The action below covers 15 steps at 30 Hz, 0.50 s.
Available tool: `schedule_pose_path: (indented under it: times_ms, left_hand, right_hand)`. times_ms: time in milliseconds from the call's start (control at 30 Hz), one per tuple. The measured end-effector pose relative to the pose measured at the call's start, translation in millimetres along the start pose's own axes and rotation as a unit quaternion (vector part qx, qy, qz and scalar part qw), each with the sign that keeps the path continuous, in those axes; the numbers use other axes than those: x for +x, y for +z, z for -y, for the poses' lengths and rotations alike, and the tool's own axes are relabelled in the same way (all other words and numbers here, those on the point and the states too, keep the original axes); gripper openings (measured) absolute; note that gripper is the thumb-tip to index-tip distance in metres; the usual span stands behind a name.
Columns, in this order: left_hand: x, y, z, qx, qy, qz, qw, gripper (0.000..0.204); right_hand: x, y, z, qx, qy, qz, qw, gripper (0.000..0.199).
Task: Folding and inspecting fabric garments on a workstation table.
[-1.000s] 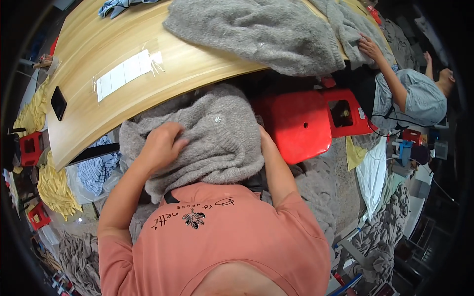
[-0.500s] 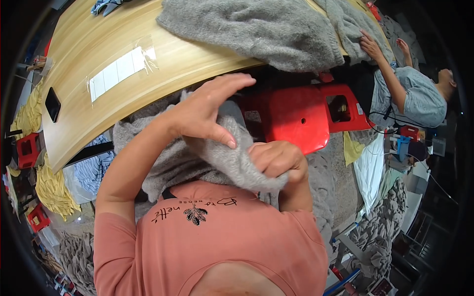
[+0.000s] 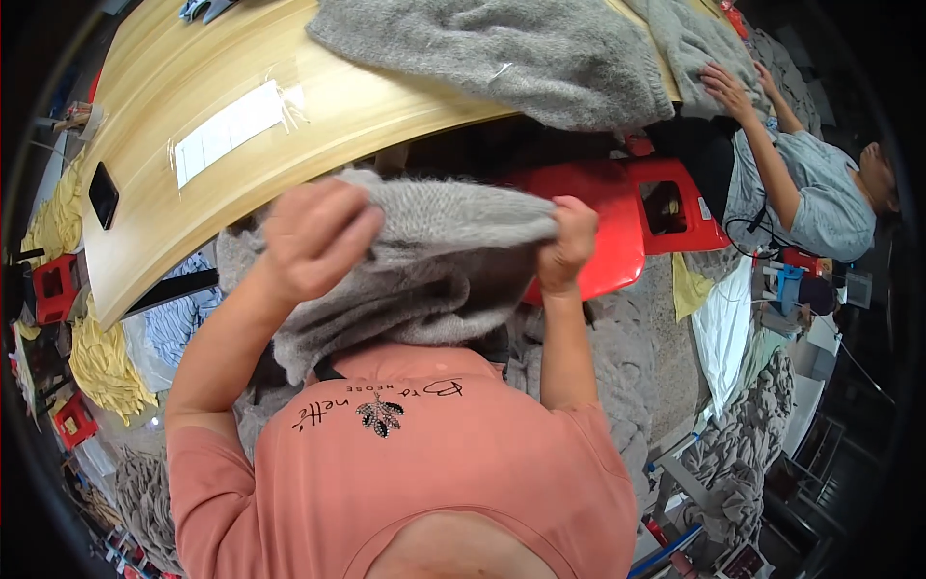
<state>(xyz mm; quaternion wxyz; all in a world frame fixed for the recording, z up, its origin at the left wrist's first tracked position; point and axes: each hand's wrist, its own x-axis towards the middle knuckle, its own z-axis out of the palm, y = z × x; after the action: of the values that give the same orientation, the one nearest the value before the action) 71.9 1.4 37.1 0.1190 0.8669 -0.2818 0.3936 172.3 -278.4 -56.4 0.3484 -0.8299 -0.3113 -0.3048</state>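
Observation:
A fuzzy grey knit garment (image 3: 453,214) is stretched between my two hands above my lap, just in front of the table edge. My left hand (image 3: 323,236), slightly blurred, is closed on its left part. Its narrow right end is pinched in my right hand (image 3: 571,243), with the fingers bent round it. More of the garment hangs in loose folds below, against my front. Another grey knit piece (image 3: 511,68) lies on the table ahead and droops over the edge.
The wooden table (image 3: 376,116) carries a taped white paper (image 3: 227,135) and a phone (image 3: 103,196). A red stool (image 3: 603,217) stands at right. Beyond it, a co-worker (image 3: 805,183) handles grey knitwear. Yellow cloth (image 3: 108,372) hangs at left; grey garments (image 3: 738,463) pile up at lower right.
My left hand has gone from spread fingers to a closed grip on the garment. My right hand has moved up, and the knit is now pulled taut between both hands.

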Motion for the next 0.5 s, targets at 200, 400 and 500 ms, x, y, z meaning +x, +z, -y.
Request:
schedule_pose_path:
  times_ms: [200,400,500]
  left_hand:
    - [-67.5,24.3,11.6,-0.037,-0.316,0.045,0.947,0.029]
    - [-40.9,14.4,32.7,-0.061,-0.506,-0.098,0.855,0.024]
    - [-18.3,-7.9,63.5,-0.089,-0.572,-0.233,0.781,0.018]
  right_hand:
    - [-33.3,20.2,11.9,-0.059,0.147,0.089,0.983,0.03]
    - [-11.6,-1.6,106.2,0.166,0.148,0.351,0.91,0.046]
    - [-39.1,15.4,109.6,0.091,0.177,0.473,0.859,0.044]
